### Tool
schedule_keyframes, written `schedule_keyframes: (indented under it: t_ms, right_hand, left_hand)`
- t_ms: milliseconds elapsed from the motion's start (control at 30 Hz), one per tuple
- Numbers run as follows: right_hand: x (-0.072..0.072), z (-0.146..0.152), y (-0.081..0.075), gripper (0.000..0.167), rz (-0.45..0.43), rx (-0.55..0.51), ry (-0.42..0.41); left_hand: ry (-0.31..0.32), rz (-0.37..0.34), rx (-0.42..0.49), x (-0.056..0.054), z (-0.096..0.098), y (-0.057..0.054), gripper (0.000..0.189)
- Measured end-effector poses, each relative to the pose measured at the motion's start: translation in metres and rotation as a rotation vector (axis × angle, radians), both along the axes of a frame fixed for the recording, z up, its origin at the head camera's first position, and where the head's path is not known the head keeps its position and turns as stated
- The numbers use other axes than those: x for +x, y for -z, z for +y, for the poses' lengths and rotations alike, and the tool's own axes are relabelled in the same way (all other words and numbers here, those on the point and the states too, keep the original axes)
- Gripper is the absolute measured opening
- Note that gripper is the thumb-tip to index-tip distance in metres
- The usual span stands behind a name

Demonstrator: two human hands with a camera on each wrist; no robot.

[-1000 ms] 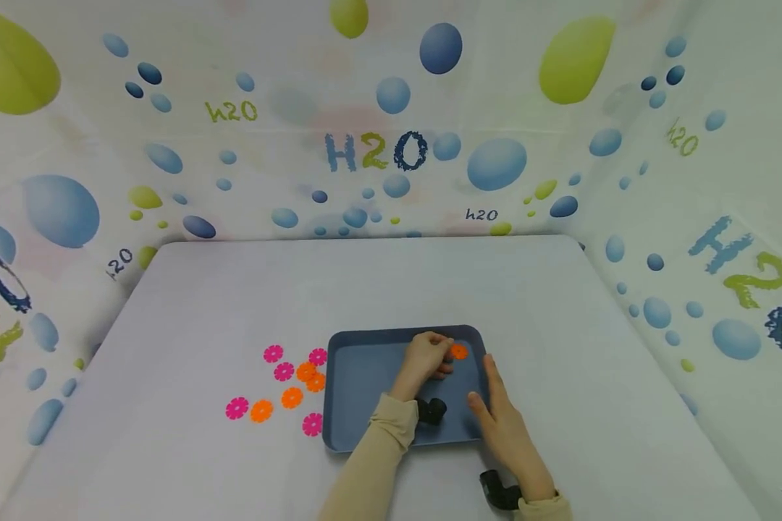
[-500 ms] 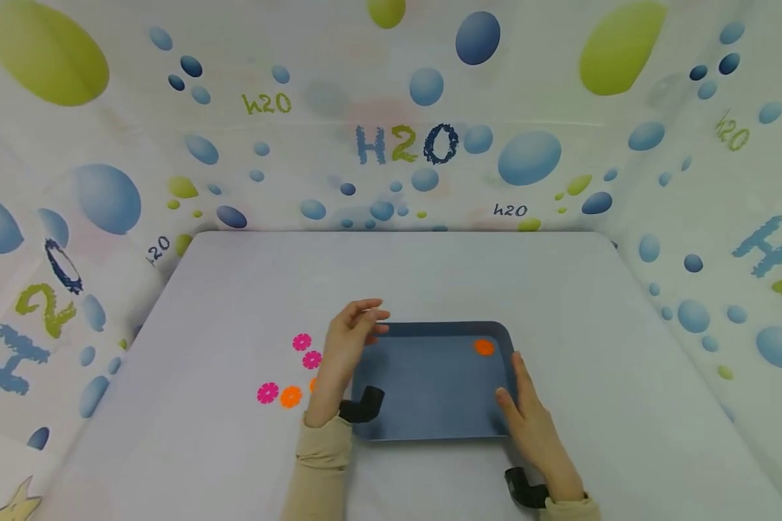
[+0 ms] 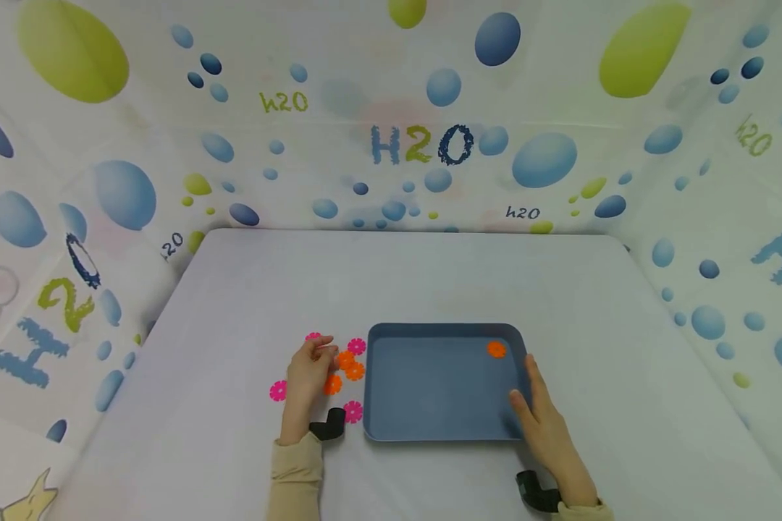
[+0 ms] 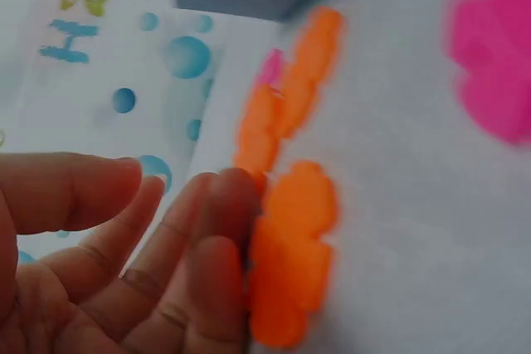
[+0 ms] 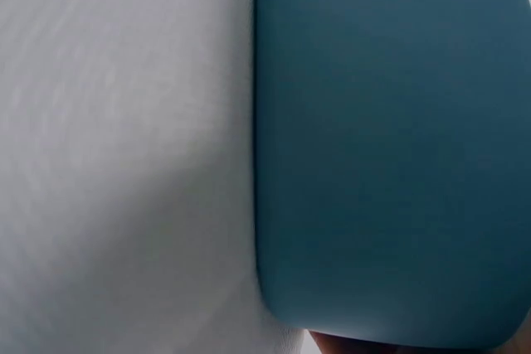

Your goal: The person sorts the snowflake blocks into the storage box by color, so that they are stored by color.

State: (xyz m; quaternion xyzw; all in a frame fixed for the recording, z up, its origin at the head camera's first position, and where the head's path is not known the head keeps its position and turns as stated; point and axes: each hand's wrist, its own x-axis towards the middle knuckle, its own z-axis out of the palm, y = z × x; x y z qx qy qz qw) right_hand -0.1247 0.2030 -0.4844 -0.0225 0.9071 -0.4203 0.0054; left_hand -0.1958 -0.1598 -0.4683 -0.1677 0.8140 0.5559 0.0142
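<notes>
My left hand (image 3: 309,376) hovers over the scattered flower-shaped discs left of the tray, thumb apart from the loosely bent fingers. In the left wrist view, its fingertips are beside an orange flower disc (image 4: 294,238), and nothing sits between thumb and fingers. More orange discs (image 3: 355,371) and pink discs (image 3: 356,346) lie around it; the hand covers part of the group. A blue-grey tray (image 3: 443,398) holds one orange disc (image 3: 497,349) near its far right corner. My right hand (image 3: 550,430) rests against the tray's right side with fingers extended.
A white table (image 3: 430,275) carries everything, with a patterned cloth backdrop (image 3: 339,101) behind and at both sides. Black wrist cameras (image 3: 537,492) sit on both wrists. One pink disc (image 3: 353,412) lies close to the tray's left edge.
My left hand has left the orange disc in the tray and moved left over the loose discs. The right hand stays at the tray's right side. The head view has shifted.
</notes>
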Motion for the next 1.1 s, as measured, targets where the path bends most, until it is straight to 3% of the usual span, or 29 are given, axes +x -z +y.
schedule_keyframes:
  t_ms: [100,267,533,733,867,967,1100]
  right_hand:
    - [0.000,0.000,0.000,0.068,-0.009,-0.004,-0.004]
    - [0.001,0.000,-0.001,0.068,-0.019,-0.010,-0.004]
    - [0.000,0.001,-0.002,0.067,-0.015,-0.011,0.003]
    - [0.001,0.001,-0.002,0.067,-0.009,-0.030,-0.001]
    - [0.001,0.000,-0.001,0.067,-0.009,-0.024,0.001]
    - [0.001,0.000,0.000,0.067,-0.007,-0.019,0.001]
    - [0.000,0.001,0.000,0.067,0.001,-0.026,-0.001]
  left_hand:
    - [0.024,-0.010,-0.133,0.001,0.003,0.006,0.033]
    - [0.051,-0.004,-0.274,0.003,0.010,0.009,0.039]
    - [0.058,0.021,-0.335,0.002,0.014,0.011,0.038]
    - [0.031,0.077,-0.235,0.004,0.011,0.013,0.032]
    - [0.007,0.057,-0.133,0.005,0.007,0.009,0.031]
    - [-0.013,0.059,-0.069,0.004,0.008,-0.001,0.032]
    - [-0.022,0.140,0.033,-0.002,0.016,-0.021,0.034]
